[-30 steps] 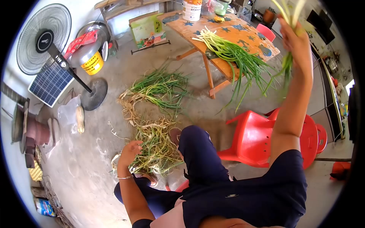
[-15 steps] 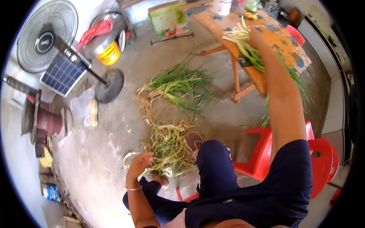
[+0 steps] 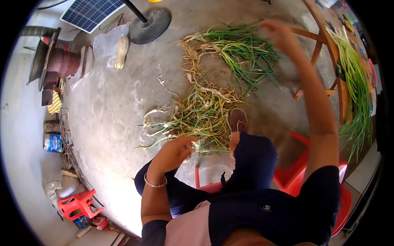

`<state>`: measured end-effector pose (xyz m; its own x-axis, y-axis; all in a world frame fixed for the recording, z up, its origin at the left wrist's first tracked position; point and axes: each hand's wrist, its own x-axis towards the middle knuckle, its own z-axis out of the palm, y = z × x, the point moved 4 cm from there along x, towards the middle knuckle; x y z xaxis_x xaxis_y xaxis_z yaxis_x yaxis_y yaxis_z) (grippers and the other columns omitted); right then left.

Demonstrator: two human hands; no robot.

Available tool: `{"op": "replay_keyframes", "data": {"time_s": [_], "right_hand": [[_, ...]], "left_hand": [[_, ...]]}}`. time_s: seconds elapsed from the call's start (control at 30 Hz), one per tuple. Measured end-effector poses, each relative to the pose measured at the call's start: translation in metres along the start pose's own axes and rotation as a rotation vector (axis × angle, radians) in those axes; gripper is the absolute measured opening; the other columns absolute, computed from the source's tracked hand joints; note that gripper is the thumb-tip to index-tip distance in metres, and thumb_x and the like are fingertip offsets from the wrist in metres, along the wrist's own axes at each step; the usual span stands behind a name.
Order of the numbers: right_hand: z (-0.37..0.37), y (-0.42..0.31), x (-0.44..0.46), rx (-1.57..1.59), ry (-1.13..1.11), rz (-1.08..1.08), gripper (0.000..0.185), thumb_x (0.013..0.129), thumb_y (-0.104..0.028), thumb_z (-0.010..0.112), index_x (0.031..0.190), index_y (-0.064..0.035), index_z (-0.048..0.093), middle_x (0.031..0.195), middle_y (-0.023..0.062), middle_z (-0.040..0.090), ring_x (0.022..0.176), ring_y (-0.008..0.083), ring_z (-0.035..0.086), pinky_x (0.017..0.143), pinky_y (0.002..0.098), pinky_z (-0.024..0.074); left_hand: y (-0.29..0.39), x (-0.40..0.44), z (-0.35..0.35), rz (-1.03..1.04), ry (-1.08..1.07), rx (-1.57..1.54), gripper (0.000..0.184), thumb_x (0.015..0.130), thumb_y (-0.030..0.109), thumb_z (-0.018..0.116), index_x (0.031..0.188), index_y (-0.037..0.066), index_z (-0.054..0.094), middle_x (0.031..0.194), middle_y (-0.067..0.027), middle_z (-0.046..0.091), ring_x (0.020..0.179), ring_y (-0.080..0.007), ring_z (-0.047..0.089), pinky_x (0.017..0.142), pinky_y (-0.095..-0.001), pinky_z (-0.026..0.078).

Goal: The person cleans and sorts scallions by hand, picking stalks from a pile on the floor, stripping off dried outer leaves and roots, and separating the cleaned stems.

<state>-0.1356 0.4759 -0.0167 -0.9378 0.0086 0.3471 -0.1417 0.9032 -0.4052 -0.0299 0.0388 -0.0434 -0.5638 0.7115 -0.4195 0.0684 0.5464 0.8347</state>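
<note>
Over the front of the lower heap of yellowed scallion leaves and trimmings (image 3: 205,110) is my left hand (image 3: 176,151), its fingers curled together; whether something small is pinched in them I cannot make out. My right hand (image 3: 281,35), smeared by motion, is raised at the right end of the pile of green scallions with roots (image 3: 242,49) on the floor. Its fingers look stretched out and hold nothing visible. A bunch of cleaned scallions (image 3: 353,74) lies along the edge of the wooden table (image 3: 342,96), green tops hanging down.
Red plastic chairs (image 3: 293,180) stand by my right leg. A fan base (image 3: 150,26), a solar panel (image 3: 90,14), a plastic bag (image 3: 108,43) and a pale squash (image 3: 122,52) are at the upper left. A small red chair (image 3: 80,203) is at the lower left.
My right hand has let go of the scallions at the table and swung left toward the floor pile. The view has turned, and my left hand is still near the trimmings.
</note>
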Motion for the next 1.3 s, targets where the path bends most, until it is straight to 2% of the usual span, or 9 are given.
{"op": "replay_keyframes", "data": {"time_s": [0.07, 0.17, 0.23, 0.37, 0.47, 0.73, 0.87, 1.1, 1.3], "right_hand": [[0.103, 0.021, -0.002, -0.049, -0.337, 0.148, 0.028, 0.078, -0.012, 0.057, 0.105, -0.0051, 0.058, 0.103, 0.0148, 0.058, 0.097, 0.0298, 0.055, 0.085, 0.0389, 0.0416], [0.203, 0.040, -0.024, -0.140, -0.434, 0.175, 0.029, 0.078, -0.010, 0.055, 0.107, -0.0076, 0.058, 0.104, 0.0158, 0.055, 0.095, 0.0316, 0.054, 0.085, 0.0431, 0.0416], [0.247, 0.050, -0.022, -0.318, -0.628, 0.351, 0.039, 0.076, 0.003, 0.055, 0.114, -0.0083, 0.055, 0.114, 0.0173, 0.049, 0.098, 0.0320, 0.052, 0.080, 0.0426, 0.0452], [0.311, 0.087, 0.001, -0.400, -0.648, 0.365, 0.040, 0.076, 0.003, 0.056, 0.114, -0.0102, 0.055, 0.111, 0.0161, 0.050, 0.099, 0.0308, 0.052, 0.079, 0.0414, 0.0468], [0.348, 0.118, 0.012, -0.584, -0.418, 0.271, 0.037, 0.077, -0.005, 0.059, 0.113, -0.0132, 0.055, 0.112, 0.0132, 0.050, 0.107, 0.0283, 0.047, 0.086, 0.0405, 0.0439], [0.376, 0.139, 0.028, -0.803, -0.506, 0.322, 0.031, 0.085, -0.012, 0.055, 0.115, -0.0134, 0.051, 0.122, 0.0127, 0.040, 0.118, 0.0290, 0.032, 0.096, 0.0469, 0.0313], [0.394, 0.137, 0.047, -0.359, -0.504, 0.424, 0.027, 0.084, -0.020, 0.057, 0.107, -0.0079, 0.051, 0.098, 0.0127, 0.055, 0.081, 0.0276, 0.056, 0.060, 0.0398, 0.0485], [0.431, 0.130, 0.046, -0.478, -0.388, 0.487, 0.030, 0.083, -0.019, 0.058, 0.109, -0.0071, 0.050, 0.092, 0.0168, 0.055, 0.075, 0.0278, 0.056, 0.060, 0.0416, 0.0489], [0.376, 0.095, 0.046, -0.076, -0.412, 0.742, 0.026, 0.081, -0.014, 0.058, 0.105, -0.0057, 0.050, 0.089, 0.0175, 0.057, 0.076, 0.0294, 0.057, 0.058, 0.0411, 0.0481]], "left_hand": [[0.003, -0.003, -0.001, -0.044, -0.030, 0.047, 0.030, 0.077, 0.010, 0.060, 0.106, 0.006, 0.055, 0.088, -0.0122, 0.057, 0.073, -0.0255, 0.057, 0.063, -0.0333, 0.045], [-0.002, -0.004, -0.008, -0.043, -0.077, 0.153, 0.033, 0.076, 0.011, 0.061, 0.108, 0.007, 0.053, 0.090, -0.0126, 0.055, 0.077, -0.0293, 0.055, 0.066, -0.0363, 0.044], [-0.001, -0.004, -0.017, -0.083, -0.064, 0.159, 0.035, 0.075, 0.012, 0.061, 0.108, 0.007, 0.052, 0.088, -0.0133, 0.055, 0.080, -0.0328, 0.053, 0.068, -0.0382, 0.043], [-0.002, 0.007, -0.033, -0.192, -0.056, 0.162, 0.034, 0.075, 0.012, 0.062, 0.107, 0.008, 0.053, 0.092, -0.0131, 0.056, 0.083, -0.0335, 0.052, 0.071, -0.0389, 0.041], [-0.011, 0.016, -0.039, -0.232, -0.044, 0.203, 0.036, 0.071, 0.008, 0.063, 0.106, 0.006, 0.054, 0.086, -0.0131, 0.057, 0.080, -0.0312, 0.054, 0.069, -0.0353, 0.043], [-0.022, 0.033, -0.052, -0.313, -0.154, 0.308, 0.039, 0.074, 0.019, 0.063, 0.111, 0.010, 0.053, 0.098, -0.0080, 0.056, 0.087, -0.0263, 0.054, 0.076, -0.0347, 0.042], [-0.023, 0.042, -0.063, -0.340, -0.111, 0.299, 0.041, 0.070, 0.018, 0.065, 0.109, 0.012, 0.056, 0.099, -0.0102, 0.057, 0.087, -0.0292, 0.055, 0.075, -0.0359, 0.044], [-0.020, 0.046, -0.076, -0.359, -0.067, 0.302, 0.041, 0.070, 0.018, 0.066, 0.109, 0.012, 0.056, 0.099, -0.0100, 0.057, 0.087, -0.0290, 0.055, 0.076, -0.0355, 0.044], [-0.018, 0.039, -0.071, -0.365, -0.086, 0.321, 0.043, 0.068, 0.014, 0.066, 0.110, 0.012, 0.054, 0.099, -0.0094, 0.056, 0.087, -0.0288, 0.054, 0.077, -0.0358, 0.044]]}}
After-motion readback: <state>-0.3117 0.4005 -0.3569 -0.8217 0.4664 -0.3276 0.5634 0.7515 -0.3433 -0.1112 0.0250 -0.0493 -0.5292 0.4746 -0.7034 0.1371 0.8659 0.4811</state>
